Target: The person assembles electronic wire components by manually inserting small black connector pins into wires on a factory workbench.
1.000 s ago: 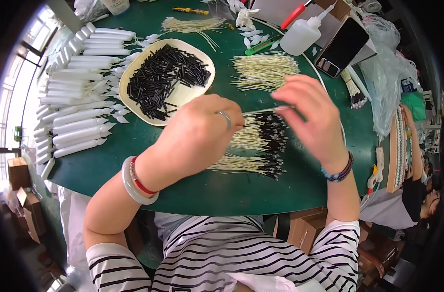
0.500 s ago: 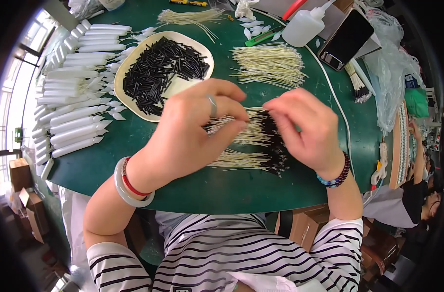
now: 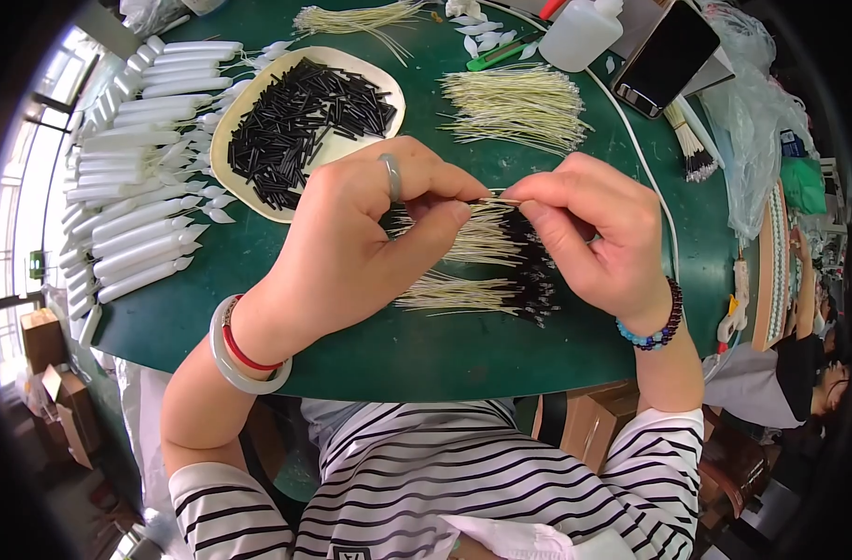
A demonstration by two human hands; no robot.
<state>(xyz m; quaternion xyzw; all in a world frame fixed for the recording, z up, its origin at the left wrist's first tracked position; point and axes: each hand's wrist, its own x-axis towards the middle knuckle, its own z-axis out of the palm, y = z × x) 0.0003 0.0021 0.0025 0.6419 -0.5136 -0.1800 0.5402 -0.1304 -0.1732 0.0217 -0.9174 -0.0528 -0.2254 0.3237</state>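
Note:
Above the middle of the table, my left hand (image 3: 365, 229) and my right hand (image 3: 599, 229) pinch a thin pale wire (image 3: 502, 199) stretched between their fingertips. Its ends are hidden by my fingers. Below them lie two bundles of pale wires (image 3: 459, 292) whose right ends wear black sleeves (image 3: 533, 294); my hands cover part of the upper bundle. Beside my left hand stands a cream tray (image 3: 344, 149) heaped with short black tubes (image 3: 305, 112). Beyond my hands is a pile of yellowish wires (image 3: 515, 105) with bare ends.
Rows of white candle-shaped sticks (image 3: 146, 257) with flame tips fill the left side. At the back are more wires (image 3: 351, 19), a green cutter (image 3: 501, 51), a white squeeze bottle (image 3: 583, 37) and a phone (image 3: 667, 61). A white cable (image 3: 645, 163) crosses the right; another person's arm (image 3: 805, 289) shows beyond.
My hands have closed in, and the fingertips now pinch a wire held level between them. The right fingers have curled tighter. The whole view has shifted slightly.

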